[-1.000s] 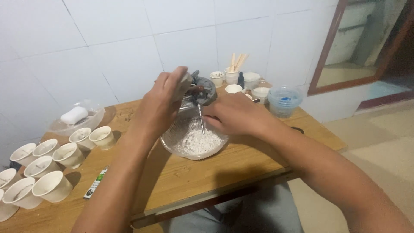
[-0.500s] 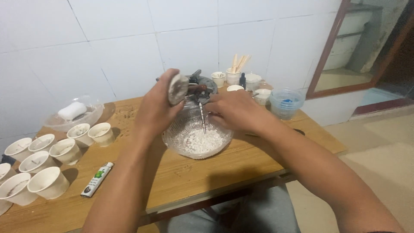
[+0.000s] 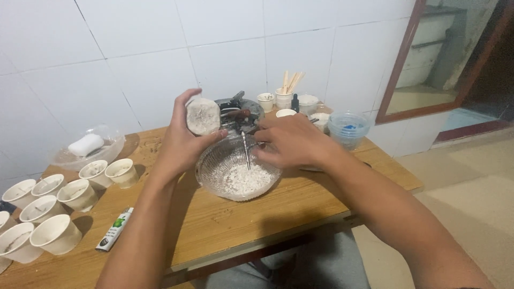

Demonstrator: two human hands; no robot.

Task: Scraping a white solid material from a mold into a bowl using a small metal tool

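Left hand [image 3: 182,142] clamps a tipped cup [image 3: 202,116] up-left of the glass bowl [image 3: 214,160]; right hand [image 3: 292,143] pinches an upright spoon [image 3: 245,152] at centre.

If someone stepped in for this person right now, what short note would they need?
Left hand: holds a small clear cup, dusted inside with white powder, tipped over the glass bowl.
Right hand: fingers on a thin metal stirrer standing in the bowl.
Done: a heap of white powder lies in the bowl.
Left: some residue clings inside the cup; paper cups stand at the table's left.
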